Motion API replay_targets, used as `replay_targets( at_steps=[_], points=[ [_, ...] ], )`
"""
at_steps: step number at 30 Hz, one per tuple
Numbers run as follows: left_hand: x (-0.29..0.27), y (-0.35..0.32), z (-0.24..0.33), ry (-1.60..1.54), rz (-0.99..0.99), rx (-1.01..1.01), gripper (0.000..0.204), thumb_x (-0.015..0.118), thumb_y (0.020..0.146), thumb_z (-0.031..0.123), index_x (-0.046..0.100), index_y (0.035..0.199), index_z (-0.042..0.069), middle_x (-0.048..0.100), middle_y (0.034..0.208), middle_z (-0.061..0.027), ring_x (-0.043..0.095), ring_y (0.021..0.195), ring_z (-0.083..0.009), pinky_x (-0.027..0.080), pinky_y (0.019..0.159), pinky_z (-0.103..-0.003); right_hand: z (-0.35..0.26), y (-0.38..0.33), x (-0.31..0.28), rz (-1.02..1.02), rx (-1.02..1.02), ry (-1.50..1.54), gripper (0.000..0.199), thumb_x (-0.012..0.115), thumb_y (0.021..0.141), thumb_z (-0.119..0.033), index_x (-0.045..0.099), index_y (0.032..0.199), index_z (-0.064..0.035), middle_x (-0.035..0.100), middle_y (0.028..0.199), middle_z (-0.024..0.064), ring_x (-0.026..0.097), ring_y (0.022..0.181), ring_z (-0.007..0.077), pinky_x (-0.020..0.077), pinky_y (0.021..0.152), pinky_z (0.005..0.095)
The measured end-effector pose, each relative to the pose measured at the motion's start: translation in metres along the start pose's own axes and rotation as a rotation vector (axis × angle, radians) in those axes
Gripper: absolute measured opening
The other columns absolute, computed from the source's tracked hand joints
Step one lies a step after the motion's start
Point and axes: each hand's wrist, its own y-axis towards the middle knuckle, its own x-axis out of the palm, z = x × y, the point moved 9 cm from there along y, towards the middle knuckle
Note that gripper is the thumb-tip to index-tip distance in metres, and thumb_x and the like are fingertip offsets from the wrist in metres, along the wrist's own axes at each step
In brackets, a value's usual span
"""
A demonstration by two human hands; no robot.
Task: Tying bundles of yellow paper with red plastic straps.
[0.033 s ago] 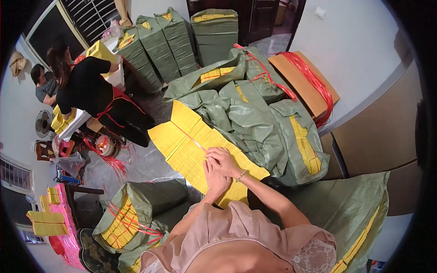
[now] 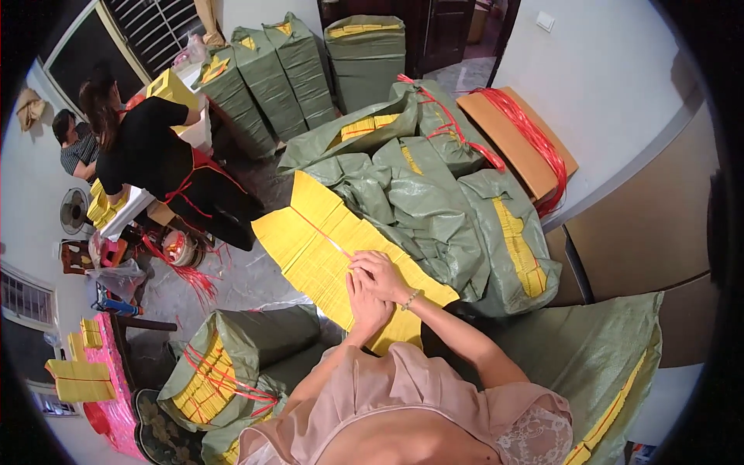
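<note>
Left hand (image 2: 370, 308) and right hand (image 2: 385, 280) rest pressed together on a long yellow paper stack (image 2: 310, 252), fingers bent and lying flat rather than spread. I cannot tell whether the fingertips pinch the thin red band (image 2: 335, 246), which runs along the stack right up to them. Under both palms, the stack slants from beyond the hands on their left back toward the person's body, its far end flaring into flaps. A bracelet (image 2: 411, 299) circles the right wrist.

Just beyond the hands and to their right lie bulging green sacks (image 2: 438, 205) with yellow paper showing at openings. Farther that way, a brown board (image 2: 492, 136) carries a bundle of red string (image 2: 535, 139). Nearer the body, left of the hands, a green sack (image 2: 287, 337) packed with yellow paper is tied with red cord (image 2: 242, 385). Past it, yellow bundles (image 2: 84, 381) sit on a pink cloth (image 2: 108, 353). Well apart, ahead and left, a co-worker in black (image 2: 155, 136) stands near a seated person in stripes (image 2: 80, 153).
</note>
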Motion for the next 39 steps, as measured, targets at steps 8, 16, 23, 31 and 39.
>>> replay_targets(
  at_steps=[8,16,23,31,39],
  points=[
    [0.002,0.000,0.000,0.014,-0.018,-0.022,0.064,0.052,0.073,0.029,0.039,0.124,-0.007,0.036,0.125,-0.0321,0.028,0.122,-0.0427,0.014,0.105,-0.051,0.000,0.000,-0.002,-0.006,-0.001,0.006,0.017,0.051,0.081,-0.013,0.063,0.091,-0.0046,0.060,0.100,0.0072,0.052,0.105,0.0235,0.0375,0.090,0.0362],
    [0.008,-0.002,-0.001,0.009,-0.020,-0.010,0.061,0.050,0.074,0.031,0.042,0.122,-0.005,0.037,0.124,-0.0320,0.028,0.121,-0.0447,0.014,0.104,-0.052,0.000,-0.001,-0.003,0.010,-0.005,0.010,0.017,0.051,0.082,-0.013,0.063,0.091,-0.0046,0.060,0.100,0.0071,0.052,0.105,0.0229,0.0373,0.090,0.0363],
    [0.005,-0.001,0.001,0.024,-0.023,-0.008,0.062,0.050,0.074,0.030,0.041,0.123,-0.006,0.038,0.124,-0.0303,0.028,0.122,-0.0429,0.012,0.104,-0.052,0.001,-0.001,-0.003,0.000,-0.009,0.011,0.017,0.051,0.082,-0.012,0.063,0.091,-0.0046,0.060,0.099,0.0074,0.052,0.104,0.0233,0.0379,0.089,0.0364],
    [0.007,-0.001,0.001,0.008,-0.034,0.002,0.063,0.051,0.073,0.030,0.039,0.123,-0.007,0.038,0.123,-0.0305,0.027,0.121,-0.0434,0.011,0.105,-0.051,0.000,-0.002,-0.004,0.001,-0.011,0.014,0.018,0.051,0.082,-0.012,0.063,0.091,-0.0037,0.060,0.099,0.0084,0.052,0.104,0.0245,0.0379,0.090,0.0366],
    [0.010,-0.002,0.000,0.035,-0.058,-0.004,0.064,0.049,0.074,0.031,0.038,0.125,-0.006,0.037,0.124,-0.0314,0.027,0.122,-0.0436,0.010,0.105,-0.051,0.002,-0.002,-0.003,-0.013,0.011,0.006,0.018,0.051,0.082,-0.013,0.063,0.092,-0.0040,0.060,0.100,0.0078,0.052,0.105,0.0240,0.0375,0.091,0.0365]
  ],
)
